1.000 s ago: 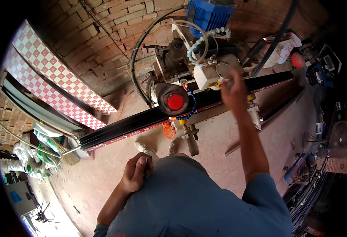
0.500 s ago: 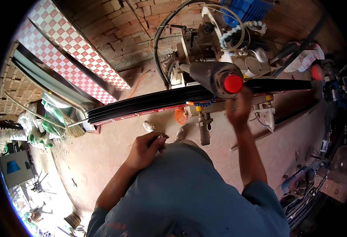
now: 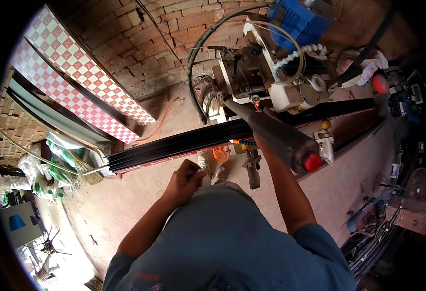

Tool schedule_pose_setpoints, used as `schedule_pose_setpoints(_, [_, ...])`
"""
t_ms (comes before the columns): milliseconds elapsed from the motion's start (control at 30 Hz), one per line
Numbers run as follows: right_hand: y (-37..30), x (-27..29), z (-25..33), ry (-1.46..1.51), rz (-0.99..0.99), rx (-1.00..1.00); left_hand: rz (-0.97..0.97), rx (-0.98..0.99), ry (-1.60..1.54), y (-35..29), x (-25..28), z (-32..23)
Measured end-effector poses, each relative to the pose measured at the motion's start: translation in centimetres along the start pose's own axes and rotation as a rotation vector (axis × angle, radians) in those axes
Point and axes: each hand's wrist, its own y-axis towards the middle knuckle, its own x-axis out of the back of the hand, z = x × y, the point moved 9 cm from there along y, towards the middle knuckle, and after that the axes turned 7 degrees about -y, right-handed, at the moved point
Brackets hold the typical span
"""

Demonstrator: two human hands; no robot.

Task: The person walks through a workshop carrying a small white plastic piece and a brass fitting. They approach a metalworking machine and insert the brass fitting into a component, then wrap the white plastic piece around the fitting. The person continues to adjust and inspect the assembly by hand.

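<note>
My left hand (image 3: 183,180) is closed in front of my waist. Something small and pale shows at its fingertips, too small to name. My right arm reaches forward to the machine (image 3: 290,94), passing under a thick dark lever arm (image 3: 276,133) with a red button (image 3: 312,162) on its end. That lever covers most of my right hand (image 3: 262,143), so its fingers are hidden. Across the machine, in front of me, lies a bundle of long black profile bars (image 3: 183,140) with a red printed strip along the near side.
A blue motor (image 3: 300,22) sits on the machine, with black hoses (image 3: 191,72) beside it. Checkered red-and-white panels (image 3: 84,72) lean at the left by a brick wall. Below the bars hang an orange coiled hose (image 3: 220,154) and a clamp cylinder (image 3: 251,169).
The red-tipped lever has swung down and toward me. My right hand has moved forward and left, behind the lever. My left hand stays closed near my waist.
</note>
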Motion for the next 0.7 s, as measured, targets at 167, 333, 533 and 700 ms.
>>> schedule_pose_setpoints(167, [2.6,-4.8,-2.1,0.001,0.206,-0.250,0.134,0.015,-0.097,3.1,-0.4,-0.4])
schedule_pose_setpoints(333, [4.8,-7.4,-5.6,0.269,0.403,-0.359,0.207,-0.023,-0.019,4.9,1.0,-3.0])
schedule_pose_setpoints(533, [5.3,-4.9,-1.0,0.616,0.553,-0.494,0.050,-0.093,-0.135,7.4,4.9,-3.4])
schedule_pose_setpoints(700, [3.2,-8.1,-4.0,1.023,0.599,-0.828,0.024,-0.095,-0.201,10.4,6.1,-5.1])
